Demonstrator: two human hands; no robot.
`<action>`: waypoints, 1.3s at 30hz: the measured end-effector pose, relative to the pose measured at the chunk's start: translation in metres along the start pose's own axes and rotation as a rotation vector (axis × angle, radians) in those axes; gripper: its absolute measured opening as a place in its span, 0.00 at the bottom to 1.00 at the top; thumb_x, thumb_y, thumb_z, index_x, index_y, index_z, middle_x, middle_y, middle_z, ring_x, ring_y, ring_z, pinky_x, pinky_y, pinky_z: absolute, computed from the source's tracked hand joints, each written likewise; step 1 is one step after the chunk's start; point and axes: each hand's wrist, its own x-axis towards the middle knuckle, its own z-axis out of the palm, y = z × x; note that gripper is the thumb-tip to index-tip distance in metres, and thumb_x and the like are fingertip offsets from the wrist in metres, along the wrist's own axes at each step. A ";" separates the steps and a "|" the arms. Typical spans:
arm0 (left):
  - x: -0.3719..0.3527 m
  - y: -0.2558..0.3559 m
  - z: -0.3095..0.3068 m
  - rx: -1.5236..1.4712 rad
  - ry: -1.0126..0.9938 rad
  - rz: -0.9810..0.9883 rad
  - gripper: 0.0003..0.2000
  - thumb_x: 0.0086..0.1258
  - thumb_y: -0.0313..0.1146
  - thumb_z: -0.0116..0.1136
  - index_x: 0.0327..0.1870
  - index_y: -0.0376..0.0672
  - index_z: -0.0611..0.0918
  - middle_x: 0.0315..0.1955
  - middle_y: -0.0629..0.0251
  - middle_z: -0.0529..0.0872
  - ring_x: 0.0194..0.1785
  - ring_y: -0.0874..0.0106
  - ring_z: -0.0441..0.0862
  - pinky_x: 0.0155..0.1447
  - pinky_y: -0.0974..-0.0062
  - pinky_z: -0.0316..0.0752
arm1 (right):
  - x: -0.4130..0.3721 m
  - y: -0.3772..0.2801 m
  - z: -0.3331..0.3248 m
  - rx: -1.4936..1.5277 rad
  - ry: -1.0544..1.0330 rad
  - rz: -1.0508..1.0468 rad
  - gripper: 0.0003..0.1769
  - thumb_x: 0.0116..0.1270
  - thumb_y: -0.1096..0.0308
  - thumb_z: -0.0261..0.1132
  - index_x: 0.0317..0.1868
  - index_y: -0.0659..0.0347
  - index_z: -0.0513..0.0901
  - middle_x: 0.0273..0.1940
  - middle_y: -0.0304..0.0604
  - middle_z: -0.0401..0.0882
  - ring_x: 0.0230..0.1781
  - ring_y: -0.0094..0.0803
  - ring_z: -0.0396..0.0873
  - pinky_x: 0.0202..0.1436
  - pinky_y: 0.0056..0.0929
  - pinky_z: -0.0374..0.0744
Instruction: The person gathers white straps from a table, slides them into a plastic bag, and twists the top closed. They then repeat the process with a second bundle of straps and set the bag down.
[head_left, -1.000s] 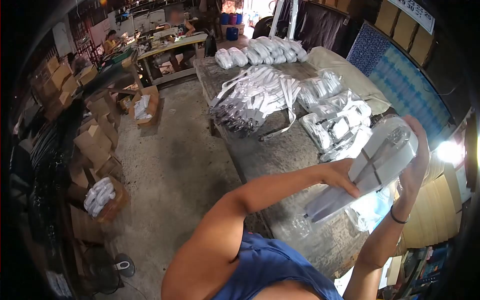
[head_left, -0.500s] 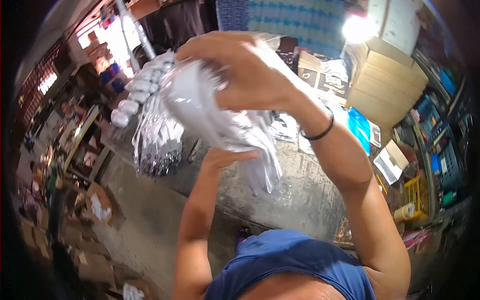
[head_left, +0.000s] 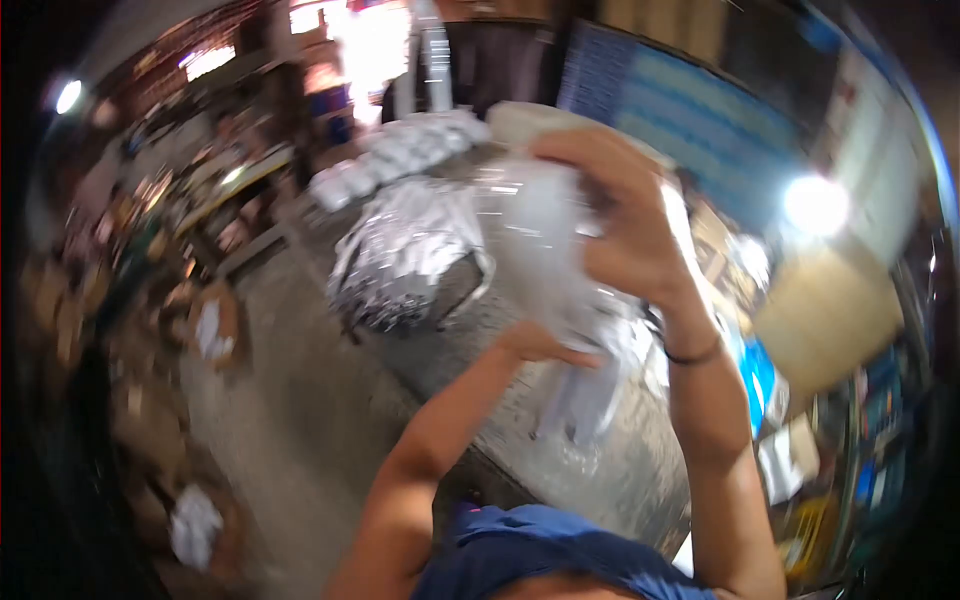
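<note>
A white bundle (head_left: 545,235) in shiny clear plastic is held up over the dark table, blurred by motion. Its lower end hangs loose in white folds. My right hand (head_left: 630,215), with a dark band at the wrist, curls round the bundle's upper part from the right. Lower down, my left hand (head_left: 545,345) grips it from the left, thumb across the front and the other fingers hidden behind. Left of the bundle, a heap of white strips with shiny plastic ends (head_left: 410,255) lies on the table. I cannot make out what is inside the plastic.
A row of white wrapped packs (head_left: 400,155) lines the table's far left edge. On the right are a cardboard box (head_left: 825,310), a blue plastic packet (head_left: 757,385) and a yellow crate (head_left: 808,535). Open cartons (head_left: 215,325) stand on the floor at left.
My view has turned left, so the table and heap appear further right. Both hands still hold the bundle, which now hangs more upright.
</note>
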 end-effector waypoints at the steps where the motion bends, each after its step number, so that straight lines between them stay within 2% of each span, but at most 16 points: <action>1: -0.001 -0.006 0.001 0.026 0.009 -0.062 0.30 0.46 0.33 0.77 0.54 0.41 0.78 0.46 0.65 0.81 0.49 0.72 0.77 0.54 0.73 0.75 | 0.003 -0.011 0.001 -0.054 -0.027 0.091 0.27 0.40 0.71 0.73 0.46 0.62 0.81 0.44 0.43 0.81 0.43 0.33 0.79 0.46 0.26 0.75; 3: -0.001 -0.018 0.002 0.076 0.021 -0.187 0.26 0.46 0.37 0.75 0.49 0.41 0.81 0.43 0.65 0.84 0.47 0.72 0.79 0.55 0.71 0.73 | 0.007 -0.020 0.005 -0.080 -0.051 0.129 0.27 0.39 0.77 0.69 0.47 0.63 0.82 0.44 0.43 0.81 0.45 0.31 0.80 0.50 0.25 0.75; 4: -0.001 0.001 0.011 0.214 0.057 -0.187 0.24 0.46 0.35 0.76 0.46 0.40 0.82 0.42 0.65 0.84 0.45 0.72 0.79 0.53 0.73 0.74 | 0.008 -0.013 0.007 -0.162 -0.074 0.015 0.27 0.40 0.77 0.70 0.47 0.62 0.82 0.43 0.42 0.82 0.45 0.31 0.80 0.50 0.26 0.75; 6: -0.002 -0.023 0.002 -0.003 0.023 -0.229 0.32 0.47 0.22 0.75 0.57 0.40 0.76 0.48 0.65 0.81 0.51 0.73 0.78 0.55 0.72 0.75 | 0.010 -0.018 0.017 -0.108 -0.123 0.086 0.26 0.41 0.76 0.70 0.47 0.62 0.82 0.43 0.42 0.82 0.45 0.31 0.80 0.49 0.27 0.75; 10: -0.015 -0.018 0.008 -0.181 0.111 -0.090 0.31 0.47 0.23 0.75 0.56 0.40 0.76 0.46 0.64 0.82 0.50 0.72 0.79 0.55 0.72 0.75 | 0.013 -0.007 0.035 -0.077 -0.175 0.099 0.25 0.42 0.75 0.71 0.47 0.62 0.82 0.43 0.41 0.82 0.45 0.31 0.80 0.49 0.27 0.75; 12: -0.019 -0.017 0.010 0.087 0.283 0.031 0.28 0.47 0.27 0.74 0.52 0.36 0.78 0.39 0.65 0.83 0.42 0.75 0.80 0.50 0.75 0.77 | 0.013 -0.001 0.042 -0.022 -0.222 0.168 0.26 0.43 0.73 0.73 0.47 0.63 0.81 0.44 0.41 0.81 0.46 0.28 0.78 0.50 0.25 0.74; 14: -0.027 -0.001 0.001 -0.124 0.198 -0.398 0.26 0.49 0.23 0.73 0.52 0.37 0.78 0.41 0.64 0.83 0.45 0.74 0.81 0.51 0.73 0.78 | 0.012 0.011 0.050 0.076 -0.205 0.133 0.25 0.43 0.76 0.64 0.48 0.60 0.82 0.45 0.44 0.82 0.46 0.33 0.81 0.49 0.27 0.77; 18: -0.040 -0.020 -0.013 -0.383 0.166 -0.162 0.26 0.49 0.16 0.68 0.53 0.38 0.78 0.44 0.62 0.83 0.49 0.69 0.81 0.53 0.69 0.79 | 0.015 0.024 0.057 -0.002 -0.254 0.076 0.27 0.40 0.71 0.65 0.48 0.60 0.82 0.47 0.47 0.82 0.43 0.38 0.82 0.50 0.34 0.79; 20: -0.045 -0.037 -0.026 -0.293 0.103 -0.002 0.28 0.47 0.16 0.69 0.54 0.39 0.77 0.45 0.60 0.83 0.49 0.67 0.81 0.53 0.67 0.79 | 0.019 0.022 0.058 -0.039 -0.206 -0.089 0.26 0.41 0.70 0.65 0.47 0.59 0.83 0.45 0.47 0.83 0.42 0.40 0.83 0.49 0.36 0.79; 24: -0.039 -0.033 -0.031 -0.370 0.054 -0.041 0.32 0.44 0.21 0.72 0.57 0.38 0.75 0.48 0.57 0.82 0.53 0.63 0.80 0.56 0.65 0.77 | 0.023 0.028 0.056 -0.003 -0.177 -0.078 0.25 0.41 0.69 0.65 0.46 0.59 0.83 0.43 0.48 0.83 0.42 0.42 0.82 0.49 0.36 0.79; 26: -0.026 -0.018 -0.018 -0.277 0.127 0.016 0.40 0.42 0.25 0.73 0.62 0.39 0.69 0.53 0.52 0.79 0.58 0.59 0.76 0.60 0.63 0.73 | 0.025 0.029 0.053 -0.003 -0.228 -0.035 0.26 0.40 0.75 0.64 0.47 0.57 0.83 0.44 0.44 0.83 0.42 0.38 0.83 0.43 0.33 0.81; 27: -0.029 -0.020 -0.017 -0.371 0.132 -0.042 0.47 0.42 0.25 0.73 0.68 0.41 0.59 0.58 0.50 0.75 0.61 0.57 0.72 0.62 0.62 0.70 | 0.025 0.030 0.053 0.001 -0.242 -0.054 0.27 0.40 0.75 0.65 0.48 0.58 0.82 0.45 0.44 0.82 0.43 0.39 0.82 0.43 0.33 0.81; 30: -0.023 -0.013 -0.015 -0.304 0.112 0.029 0.51 0.42 0.25 0.73 0.70 0.44 0.53 0.59 0.48 0.73 0.61 0.57 0.72 0.62 0.63 0.71 | 0.020 0.034 0.051 -0.030 -0.222 -0.132 0.28 0.41 0.75 0.64 0.49 0.58 0.81 0.46 0.44 0.82 0.43 0.41 0.82 0.44 0.33 0.81; 31: -0.027 -0.015 -0.019 -0.275 0.138 0.005 0.52 0.41 0.24 0.74 0.70 0.45 0.53 0.56 0.54 0.75 0.59 0.61 0.74 0.61 0.65 0.72 | 0.019 0.035 0.050 -0.005 -0.207 -0.165 0.26 0.42 0.73 0.65 0.48 0.58 0.81 0.40 0.44 0.81 0.39 0.42 0.81 0.42 0.39 0.80; 35: -0.044 -0.027 -0.042 -0.110 0.149 -0.093 0.48 0.42 0.21 0.75 0.67 0.45 0.58 0.48 0.68 0.75 0.53 0.71 0.75 0.58 0.68 0.73 | 0.005 0.043 0.042 -0.115 -0.149 -0.222 0.26 0.42 0.72 0.64 0.48 0.54 0.81 0.39 0.41 0.81 0.38 0.40 0.81 0.39 0.38 0.80; 39: -0.044 -0.025 -0.038 -0.167 0.198 -0.167 0.46 0.43 0.21 0.74 0.66 0.44 0.60 0.49 0.68 0.75 0.52 0.71 0.75 0.58 0.69 0.73 | -0.007 0.047 0.039 -0.107 -0.051 -0.220 0.27 0.42 0.73 0.64 0.49 0.54 0.80 0.41 0.42 0.81 0.39 0.41 0.81 0.39 0.37 0.80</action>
